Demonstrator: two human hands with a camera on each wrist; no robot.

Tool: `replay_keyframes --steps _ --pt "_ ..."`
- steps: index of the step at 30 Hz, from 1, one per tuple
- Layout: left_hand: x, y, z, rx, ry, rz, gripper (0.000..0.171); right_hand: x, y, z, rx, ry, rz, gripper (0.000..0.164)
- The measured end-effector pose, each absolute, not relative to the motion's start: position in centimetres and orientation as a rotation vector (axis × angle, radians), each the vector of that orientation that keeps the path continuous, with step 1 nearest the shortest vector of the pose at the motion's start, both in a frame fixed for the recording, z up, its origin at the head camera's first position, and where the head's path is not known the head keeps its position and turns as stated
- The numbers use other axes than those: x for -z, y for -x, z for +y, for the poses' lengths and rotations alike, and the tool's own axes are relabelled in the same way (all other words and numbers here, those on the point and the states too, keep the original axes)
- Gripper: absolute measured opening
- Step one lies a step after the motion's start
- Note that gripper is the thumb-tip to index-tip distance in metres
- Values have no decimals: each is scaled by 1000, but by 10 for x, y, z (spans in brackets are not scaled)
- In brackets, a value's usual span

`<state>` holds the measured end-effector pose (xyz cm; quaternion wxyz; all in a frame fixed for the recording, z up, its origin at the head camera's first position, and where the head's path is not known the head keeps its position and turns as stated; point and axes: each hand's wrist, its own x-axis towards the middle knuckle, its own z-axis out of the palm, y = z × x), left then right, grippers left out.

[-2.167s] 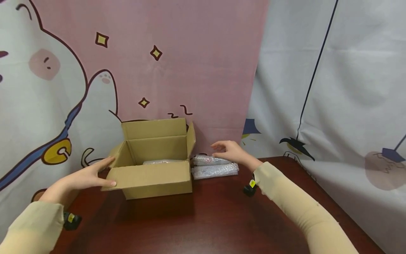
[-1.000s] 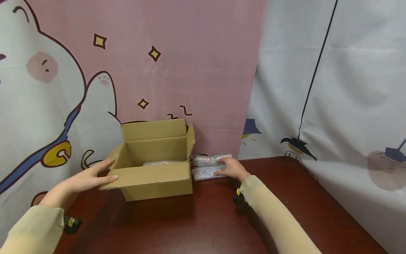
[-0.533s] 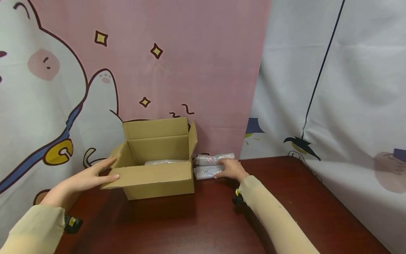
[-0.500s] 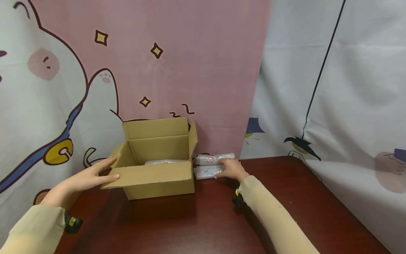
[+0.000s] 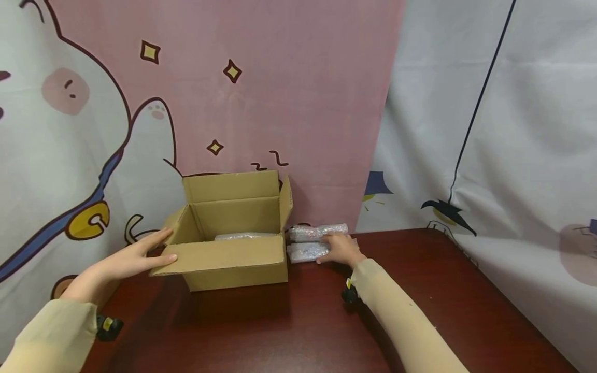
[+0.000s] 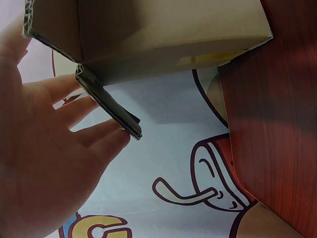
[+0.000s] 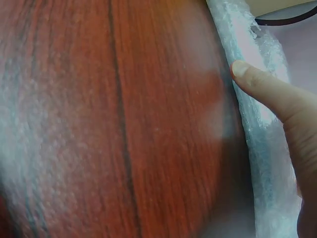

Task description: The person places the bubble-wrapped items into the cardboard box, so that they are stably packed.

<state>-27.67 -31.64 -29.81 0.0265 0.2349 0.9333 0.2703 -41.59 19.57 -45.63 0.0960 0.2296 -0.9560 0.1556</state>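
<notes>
An open cardboard box [image 5: 238, 278] stands on the table, a bubble-wrapped item [image 5: 242, 236] partly visible inside. At its left side is my left hand [image 5: 126, 261]: the thumb touches the front flap and the other fingers lie against the side flap [image 6: 108, 103], extended rather than curled. Right of the box lie two long bubble-wrapped packages side by side. My right hand [image 5: 342, 250] grips the nearer package [image 5: 303, 252] at its right end, thumb on the near edge in the right wrist view. Its other fingers reach over the top, mostly hidden. The farther package [image 5: 305, 233] lies just behind.
The dark red wooden table [image 5: 303, 331] reaches back to a printed cloth [image 5: 317, 103] hung behind the box. A pale cloth [image 5: 513, 171] hangs along the right edge. Both wrists carry small black cameras.
My right hand came down and left from above the packages onto the nearer one, and has stayed there for the last second. The left hand keeps its place at the box flaps.
</notes>
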Motion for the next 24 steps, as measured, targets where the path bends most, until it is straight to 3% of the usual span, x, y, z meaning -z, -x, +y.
replay_keyframes --steps 24 --pt "299 277 -318 -856 -732 2871 81 463 421 194 -477 -746 -2769 65"
